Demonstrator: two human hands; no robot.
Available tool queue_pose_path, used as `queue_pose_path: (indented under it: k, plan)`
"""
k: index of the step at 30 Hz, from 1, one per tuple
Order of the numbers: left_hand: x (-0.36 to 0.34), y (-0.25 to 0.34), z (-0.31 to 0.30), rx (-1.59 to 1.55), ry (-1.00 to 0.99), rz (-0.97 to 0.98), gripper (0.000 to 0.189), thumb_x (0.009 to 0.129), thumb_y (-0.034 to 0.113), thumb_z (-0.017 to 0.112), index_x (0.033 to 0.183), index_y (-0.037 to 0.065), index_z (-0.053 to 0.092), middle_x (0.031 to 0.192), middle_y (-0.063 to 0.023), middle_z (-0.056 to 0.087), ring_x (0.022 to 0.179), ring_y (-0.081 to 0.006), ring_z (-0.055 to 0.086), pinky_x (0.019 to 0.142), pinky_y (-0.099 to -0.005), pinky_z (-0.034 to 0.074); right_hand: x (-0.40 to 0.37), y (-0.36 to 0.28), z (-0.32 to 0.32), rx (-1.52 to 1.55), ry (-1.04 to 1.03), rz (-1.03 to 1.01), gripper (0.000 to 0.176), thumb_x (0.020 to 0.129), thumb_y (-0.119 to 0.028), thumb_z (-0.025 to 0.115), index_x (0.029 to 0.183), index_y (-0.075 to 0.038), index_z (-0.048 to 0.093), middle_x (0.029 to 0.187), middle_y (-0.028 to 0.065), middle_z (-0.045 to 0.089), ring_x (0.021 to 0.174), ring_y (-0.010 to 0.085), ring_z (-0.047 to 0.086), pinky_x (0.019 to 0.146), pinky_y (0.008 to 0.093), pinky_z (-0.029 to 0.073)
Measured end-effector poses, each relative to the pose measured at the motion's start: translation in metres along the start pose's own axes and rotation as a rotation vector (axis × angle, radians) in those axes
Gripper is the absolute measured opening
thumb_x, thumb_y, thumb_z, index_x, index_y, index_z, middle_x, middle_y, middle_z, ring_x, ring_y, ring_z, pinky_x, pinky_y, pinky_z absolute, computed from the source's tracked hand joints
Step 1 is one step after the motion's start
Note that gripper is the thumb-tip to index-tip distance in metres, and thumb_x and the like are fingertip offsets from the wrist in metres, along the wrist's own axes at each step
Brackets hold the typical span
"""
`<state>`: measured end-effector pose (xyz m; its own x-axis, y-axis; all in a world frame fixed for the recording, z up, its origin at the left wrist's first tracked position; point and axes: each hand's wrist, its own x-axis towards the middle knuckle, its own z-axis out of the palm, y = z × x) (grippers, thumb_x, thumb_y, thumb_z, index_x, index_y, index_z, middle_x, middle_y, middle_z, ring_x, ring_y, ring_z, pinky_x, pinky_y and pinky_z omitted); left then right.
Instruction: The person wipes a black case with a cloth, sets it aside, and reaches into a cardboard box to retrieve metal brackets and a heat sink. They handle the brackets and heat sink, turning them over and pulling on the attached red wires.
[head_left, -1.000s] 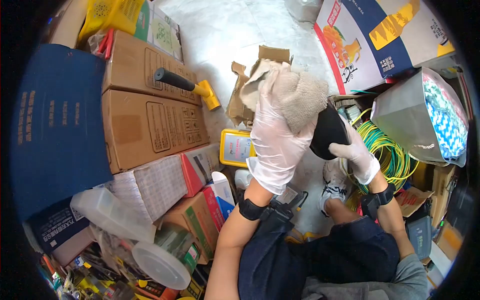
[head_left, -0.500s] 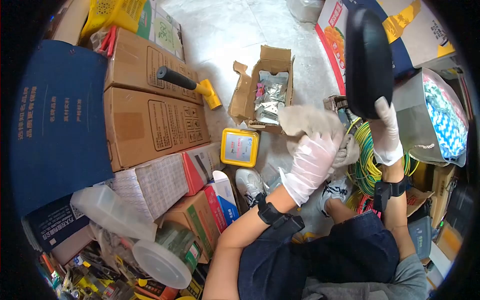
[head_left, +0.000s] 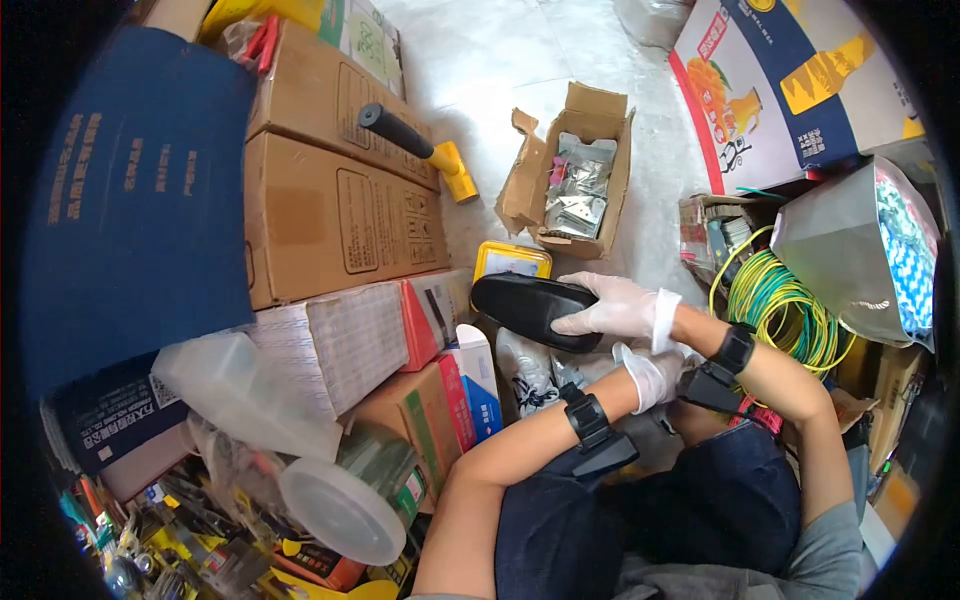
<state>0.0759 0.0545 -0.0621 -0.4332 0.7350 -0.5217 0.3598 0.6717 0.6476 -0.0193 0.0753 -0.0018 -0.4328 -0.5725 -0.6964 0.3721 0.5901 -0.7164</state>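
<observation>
Two gloved hands meet low in the middle of the view, above the person's knees. The right hand (head_left: 612,308) lies over the near end of a black shoe (head_left: 530,308), fingers spread along its upper edge and gripping it, so that the shoe is held level and on its side, toe pointing left. The shoe hangs just above a white sneaker (head_left: 528,372) and in front of a yellow tin (head_left: 512,262), whose lower edge it covers. The left hand (head_left: 650,376) sits under the right wrist, touching it, with its fingers curled inward. Whether it clasps anything cannot be told, since the right forearm hides part of it.

Beyond the tin stands an open cardboard box (head_left: 605,120) holding shiny metal pieces. A mallet (head_left: 415,140) with a black handle and yellow head rests on the stacked brown cartons (head_left: 330,215) to the left, beside a large blue folder (head_left: 130,190). To the right of the hands lies a coil of green and yellow wire (head_left: 785,310), next to a silver bag (head_left: 850,250). A clear plastic tub (head_left: 245,395) and a round lid (head_left: 340,510) sit near the lower left.
</observation>
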Motion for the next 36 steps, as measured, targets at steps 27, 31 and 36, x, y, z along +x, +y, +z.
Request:
queue_pose_path:
  k: [27,31,36]
  plan:
    - [0.002,-0.013,-0.023,-0.124,-0.077,0.067,0.047,0.078,0.037,0.063,0.116,0.009,0.059,0.11,-0.0186,0.063,0.103,-0.0342,0.06,0.085,-0.0415,0.049,0.006,0.029,-0.026,-0.766,0.861,-0.58,0.015,0.076,-0.021,0.069,0.088,-0.014,0.065,0.078,0.0086,0.052,0.077,0.0281,0.055,0.065,0.04,0.045]
    - [0.004,-0.013,-0.019,-0.123,-0.089,0.086,0.055,0.075,0.041,0.067,0.116,0.006,0.058,0.11,-0.0215,0.062,0.105,-0.0347,0.059,0.087,-0.0412,0.048,0.002,0.033,-0.034,-0.869,0.823,-0.562,0.012,0.077,-0.022,0.066,0.08,-0.012,0.061,0.081,0.0087,0.053,0.078,0.0274,0.056,0.067,0.0391,0.045]
    - [0.002,-0.016,-0.019,-0.164,-0.071,0.06,0.062,0.072,0.043,0.07,0.115,0.001,0.057,0.11,-0.0232,0.062,0.107,-0.0367,0.058,0.089,-0.0406,0.047,-0.021,0.056,-0.051,-0.947,0.831,-0.634,0.01,0.077,-0.021,0.063,0.079,-0.012,0.059,0.078,0.0074,0.049,0.076,0.0269,0.052,0.065,0.0388,0.042]
